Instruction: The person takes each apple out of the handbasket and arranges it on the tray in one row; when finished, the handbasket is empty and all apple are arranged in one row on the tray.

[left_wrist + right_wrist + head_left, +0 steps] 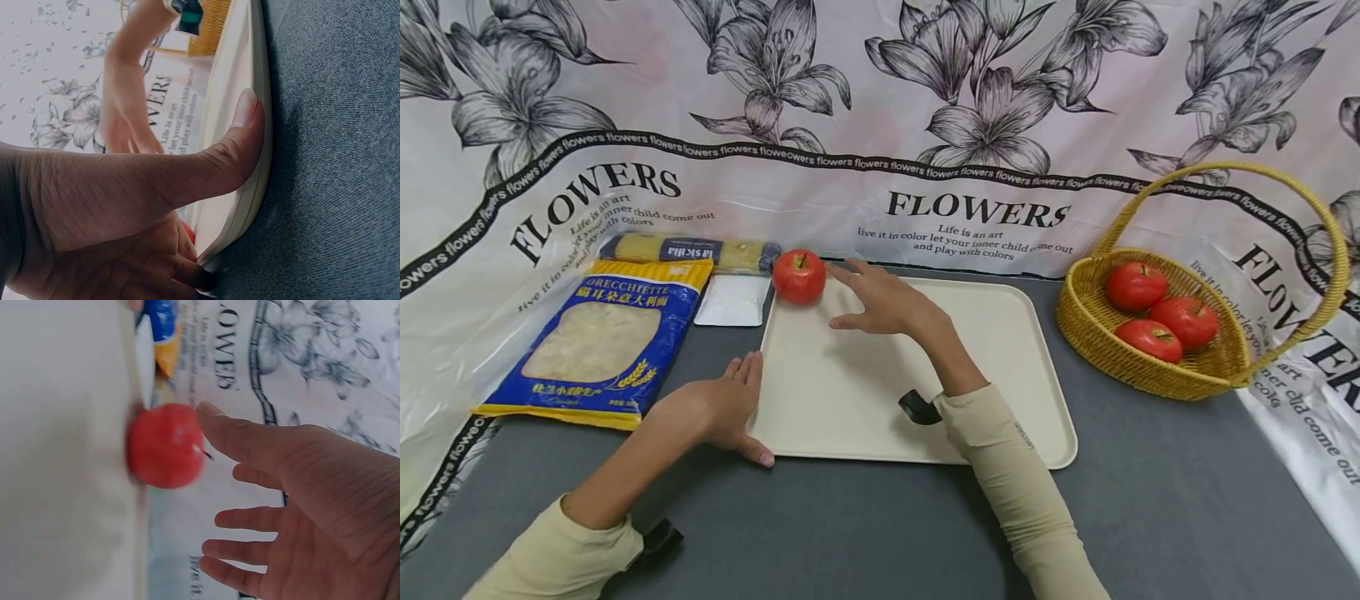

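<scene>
A red apple [799, 277] sits at the far left corner of a cream tray [880, 400]. My right hand [883, 300] hovers over the tray just right of the apple, fingers spread and holding nothing. In the right wrist view the apple [165, 447] lies beyond the thumb, with the fingers [247, 519] apart from one another. At the tray's left edge rests my left hand [726, 412], its fingers straight along the side and its thumb at the near corner. The left wrist view shows the thumb [240, 144] touching the rim.
A yellow wicker basket [1075, 333] with a tall handle holds three red apples [1183, 321] at the right. On the left lie a blue and yellow pasta bag [595, 342], a long pasta packet [685, 250] and a small white packet [733, 300]. A flowered cloth hangs behind.
</scene>
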`<action>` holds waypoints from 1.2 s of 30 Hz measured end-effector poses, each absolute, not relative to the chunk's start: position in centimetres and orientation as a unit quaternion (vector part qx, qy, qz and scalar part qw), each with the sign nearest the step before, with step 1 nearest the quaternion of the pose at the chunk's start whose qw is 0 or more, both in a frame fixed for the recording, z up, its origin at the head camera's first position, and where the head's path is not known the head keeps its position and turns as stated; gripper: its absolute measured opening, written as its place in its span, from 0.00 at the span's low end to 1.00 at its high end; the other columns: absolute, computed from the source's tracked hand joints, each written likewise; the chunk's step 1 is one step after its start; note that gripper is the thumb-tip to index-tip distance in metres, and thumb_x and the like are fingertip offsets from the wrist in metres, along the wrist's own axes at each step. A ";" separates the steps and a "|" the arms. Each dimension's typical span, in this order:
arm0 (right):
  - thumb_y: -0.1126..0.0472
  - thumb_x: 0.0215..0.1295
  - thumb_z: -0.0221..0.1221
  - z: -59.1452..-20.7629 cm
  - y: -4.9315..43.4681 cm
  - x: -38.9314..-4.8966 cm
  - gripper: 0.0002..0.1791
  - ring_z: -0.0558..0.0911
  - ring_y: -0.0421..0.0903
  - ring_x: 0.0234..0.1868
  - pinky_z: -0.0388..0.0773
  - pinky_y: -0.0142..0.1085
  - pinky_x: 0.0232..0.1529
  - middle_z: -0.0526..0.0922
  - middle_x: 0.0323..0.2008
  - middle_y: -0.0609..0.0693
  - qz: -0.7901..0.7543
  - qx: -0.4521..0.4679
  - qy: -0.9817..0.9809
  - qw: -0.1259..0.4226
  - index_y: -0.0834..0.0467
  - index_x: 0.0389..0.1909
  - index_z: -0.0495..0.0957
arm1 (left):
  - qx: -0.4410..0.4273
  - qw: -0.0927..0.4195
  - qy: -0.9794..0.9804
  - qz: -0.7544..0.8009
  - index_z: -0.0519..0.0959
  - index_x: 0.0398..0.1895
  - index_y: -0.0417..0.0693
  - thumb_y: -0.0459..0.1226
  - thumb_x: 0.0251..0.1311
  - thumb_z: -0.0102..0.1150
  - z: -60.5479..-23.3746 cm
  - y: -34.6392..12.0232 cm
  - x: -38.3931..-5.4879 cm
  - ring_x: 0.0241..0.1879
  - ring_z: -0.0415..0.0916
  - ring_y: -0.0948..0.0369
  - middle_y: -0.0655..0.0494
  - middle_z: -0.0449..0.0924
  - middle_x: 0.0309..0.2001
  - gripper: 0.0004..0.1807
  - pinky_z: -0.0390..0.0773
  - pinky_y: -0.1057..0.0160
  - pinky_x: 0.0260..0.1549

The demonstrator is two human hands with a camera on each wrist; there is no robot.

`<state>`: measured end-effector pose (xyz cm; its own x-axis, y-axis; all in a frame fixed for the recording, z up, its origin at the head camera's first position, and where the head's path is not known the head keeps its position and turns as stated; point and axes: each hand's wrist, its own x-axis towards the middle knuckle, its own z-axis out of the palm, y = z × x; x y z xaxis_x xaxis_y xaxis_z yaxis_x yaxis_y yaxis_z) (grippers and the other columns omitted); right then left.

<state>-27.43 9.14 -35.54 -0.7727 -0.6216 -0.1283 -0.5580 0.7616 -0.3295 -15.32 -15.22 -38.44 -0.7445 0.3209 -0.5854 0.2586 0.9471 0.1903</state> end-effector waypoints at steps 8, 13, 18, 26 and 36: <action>0.42 0.73 0.64 -32.9 12.2 -27.3 0.47 0.55 0.59 0.85 0.60 0.57 0.81 0.51 0.85 0.60 -0.181 -0.285 0.936 0.100 0.47 0.85 0.51 | 0.155 0.328 0.930 0.053 0.34 0.81 0.25 0.67 0.47 0.75 -38.2 -15.3 -15.2 0.83 0.36 0.30 0.25 0.32 0.83 0.81 0.50 0.33 0.79; 0.43 0.74 0.62 -31.3 14.3 -27.1 0.46 0.57 0.60 0.84 0.60 0.58 0.81 0.52 0.84 0.61 -0.190 -0.260 0.943 0.082 0.48 0.85 0.51 | 0.155 0.330 0.930 0.051 0.34 0.81 0.25 0.67 0.48 0.75 -38.3 -15.4 -15.4 0.83 0.36 0.30 0.25 0.31 0.83 0.80 0.50 0.33 0.79; 0.44 0.75 0.61 -29.8 16.6 -26.8 0.46 0.52 0.62 0.85 0.56 0.62 0.81 0.48 0.85 0.61 -0.204 -0.231 0.949 0.070 0.48 0.85 0.49 | 0.155 0.329 0.930 0.048 0.34 0.81 0.25 0.67 0.48 0.75 -38.3 -15.5 -15.3 0.83 0.36 0.30 0.25 0.31 0.83 0.80 0.50 0.33 0.79; 0.46 0.76 0.61 -28.2 20.3 -26.5 0.45 0.53 0.64 0.84 0.55 0.64 0.81 0.52 0.83 0.65 -0.204 -0.183 0.961 0.037 0.52 0.85 0.51 | 0.155 0.326 0.932 0.043 0.34 0.82 0.27 0.71 0.44 0.73 -39.1 -15.7 -15.7 0.83 0.36 0.31 0.27 0.31 0.83 0.83 0.51 0.33 0.79; 0.43 0.74 0.61 -27.4 25.2 -25.6 0.47 0.52 0.70 0.83 0.55 0.72 0.76 0.52 0.83 0.67 -0.206 -0.098 0.974 0.018 0.53 0.85 0.49 | 0.156 0.328 0.931 0.046 0.34 0.82 0.28 0.71 0.43 0.74 -38.9 -15.6 -15.8 0.83 0.36 0.31 0.28 0.32 0.84 0.83 0.51 0.32 0.79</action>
<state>-25.59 25.17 -27.36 -0.9801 -0.1985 0.0062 -0.1841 0.8961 -0.4040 -15.75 -15.59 -38.92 -0.7365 0.3211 -0.5954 0.2611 0.9469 0.1877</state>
